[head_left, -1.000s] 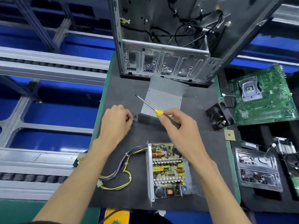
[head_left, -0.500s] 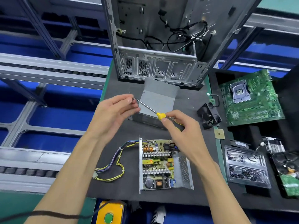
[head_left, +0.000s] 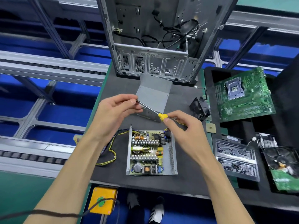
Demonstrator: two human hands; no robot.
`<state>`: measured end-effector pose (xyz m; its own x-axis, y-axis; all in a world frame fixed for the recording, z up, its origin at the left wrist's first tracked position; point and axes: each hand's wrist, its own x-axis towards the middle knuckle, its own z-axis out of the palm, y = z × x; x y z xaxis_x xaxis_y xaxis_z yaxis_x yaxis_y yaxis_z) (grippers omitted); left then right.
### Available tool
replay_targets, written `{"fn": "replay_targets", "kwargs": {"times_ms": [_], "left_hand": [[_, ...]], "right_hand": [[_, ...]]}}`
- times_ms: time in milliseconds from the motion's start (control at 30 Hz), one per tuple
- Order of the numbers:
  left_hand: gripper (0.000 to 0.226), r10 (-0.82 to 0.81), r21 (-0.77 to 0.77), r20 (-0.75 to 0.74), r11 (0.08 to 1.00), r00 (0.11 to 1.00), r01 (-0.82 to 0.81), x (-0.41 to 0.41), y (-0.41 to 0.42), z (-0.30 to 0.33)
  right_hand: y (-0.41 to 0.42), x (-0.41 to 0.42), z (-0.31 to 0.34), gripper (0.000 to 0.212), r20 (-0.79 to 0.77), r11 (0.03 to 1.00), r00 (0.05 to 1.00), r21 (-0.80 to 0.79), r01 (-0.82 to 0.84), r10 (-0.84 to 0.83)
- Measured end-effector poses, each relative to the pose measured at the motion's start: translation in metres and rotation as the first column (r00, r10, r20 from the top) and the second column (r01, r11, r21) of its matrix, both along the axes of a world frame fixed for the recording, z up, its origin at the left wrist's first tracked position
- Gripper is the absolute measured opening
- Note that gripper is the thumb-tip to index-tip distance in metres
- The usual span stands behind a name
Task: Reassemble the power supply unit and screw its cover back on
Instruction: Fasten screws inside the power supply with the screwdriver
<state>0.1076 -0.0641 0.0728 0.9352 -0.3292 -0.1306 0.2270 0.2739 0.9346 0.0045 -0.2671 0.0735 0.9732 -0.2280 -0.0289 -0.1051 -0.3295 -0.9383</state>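
While right hand (head_left: 181, 126) grips screwdriver (head_left: 159, 115), left hand (head_left: 116, 110), raised since, now pinches tip.

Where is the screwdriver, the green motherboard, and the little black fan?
screwdriver (head_left: 161, 116), head view, yellow handle tip.
green motherboard (head_left: 252, 101), head view, bare board.
black fan (head_left: 199, 108), head view, its frame.

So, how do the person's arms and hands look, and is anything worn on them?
Both forearms are bare, with no sleeves in view. The left hand and the right hand wear no gloves. No ring or watch shows. A thin dark cord crosses the left forearm near the bottom edge.
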Motion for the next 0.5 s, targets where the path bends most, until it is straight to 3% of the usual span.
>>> {"fn": "replay_targets", "kwargs": {"times_ms": [200, 367, 500], "left_hand": [[0.013, 0.005, 0.113, 0.124, 0.993, 0.992, -0.019, -0.007, -0.005, -0.003], [0.013, 0.019, -0.005, 0.031, 1.0, 0.999, -0.019, -0.012, -0.01, -0.002], [0.013, 0.009, -0.011, -0.012, 1.0, 1.0, -0.009, -0.013, -0.01, 0.0]], "right_hand": [[-0.015, -0.008, 0.002, 0.009, -0.029, 0.999, 0.999, -0.033, -0.015, 0.014], [-0.019, -0.011, 0.005, 0.008, 0.001, 0.998, 0.999, -0.059, -0.032, 0.033], [-0.019, -0.013, 0.004, 0.007, 0.029, 0.997, 0.999, -0.072, -0.024, 0.027]]}}
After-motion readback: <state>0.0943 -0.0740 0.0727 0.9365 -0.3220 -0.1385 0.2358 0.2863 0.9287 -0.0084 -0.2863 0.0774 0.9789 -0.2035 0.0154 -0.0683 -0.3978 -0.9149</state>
